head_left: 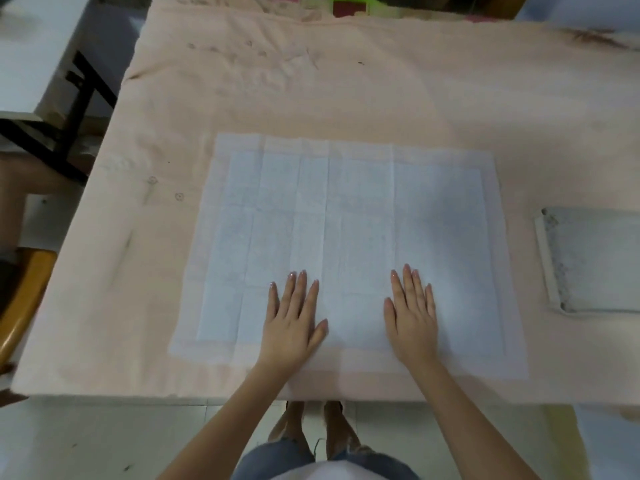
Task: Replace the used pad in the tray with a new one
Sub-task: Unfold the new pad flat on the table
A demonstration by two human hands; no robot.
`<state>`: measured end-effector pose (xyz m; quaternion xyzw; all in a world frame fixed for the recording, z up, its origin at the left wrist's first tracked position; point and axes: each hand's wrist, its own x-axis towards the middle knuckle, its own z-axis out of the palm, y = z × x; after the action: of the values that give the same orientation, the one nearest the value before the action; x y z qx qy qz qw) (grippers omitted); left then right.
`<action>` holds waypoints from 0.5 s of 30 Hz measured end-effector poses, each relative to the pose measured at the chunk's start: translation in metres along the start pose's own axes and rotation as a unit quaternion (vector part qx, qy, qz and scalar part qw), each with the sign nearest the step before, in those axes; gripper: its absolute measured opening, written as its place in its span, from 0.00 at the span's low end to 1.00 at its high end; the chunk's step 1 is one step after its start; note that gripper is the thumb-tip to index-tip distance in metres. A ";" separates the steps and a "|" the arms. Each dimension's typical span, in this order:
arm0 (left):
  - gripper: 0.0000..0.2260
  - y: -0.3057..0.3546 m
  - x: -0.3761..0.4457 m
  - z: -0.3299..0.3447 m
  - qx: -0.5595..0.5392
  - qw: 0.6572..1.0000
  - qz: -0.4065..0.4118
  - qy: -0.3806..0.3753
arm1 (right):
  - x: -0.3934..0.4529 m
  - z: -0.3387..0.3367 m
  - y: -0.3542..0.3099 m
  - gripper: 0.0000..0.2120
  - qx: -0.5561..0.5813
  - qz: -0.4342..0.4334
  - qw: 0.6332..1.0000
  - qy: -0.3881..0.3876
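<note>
Pale pink cloth (346,91) covers the table we stand at, marked with faint dark smudges toward its far side, and white floor tiles (104,441) show below the near edge. Spread flat on the cloth in front of us is the pad (346,209), a large white sheet with a pale blue quilted middle and a plain white border (fold creases cross it in a grid). Our 2 hands lie palm down on its near part, well apart from each other, with a bare strip of pad between them. Our left hand (294,313) has its fingers straight and slightly fanned, thumb out toward the middle; our right hand (412,313) lies the same way, fingers straight and pointing to the far side. Neither hand grips or pinches anything; both simply press flat on the sheet. To the right, apart from the pad and cut off by the edge of the view, rests the tray (543,258), pale with a raised white rim and a grey, mottled inside; we cannot tell whether a used pad lies in it. At far left stands a white table with a black frame (79,95), and near left a curved wooden chair edge (20,299).
</note>
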<state>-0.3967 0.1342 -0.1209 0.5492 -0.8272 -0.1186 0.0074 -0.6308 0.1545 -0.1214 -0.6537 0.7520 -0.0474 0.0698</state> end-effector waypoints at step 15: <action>0.28 0.005 -0.063 0.008 0.003 0.994 0.090 -0.059 | -0.086 -0.009 0.014 0.29 0.003 -0.077 0.993 -0.089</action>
<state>-0.3772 0.1951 -0.1204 0.4645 -0.8726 -0.1473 -0.0324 -0.6340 0.2417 -0.1115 -0.7113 0.6900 0.0034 0.1342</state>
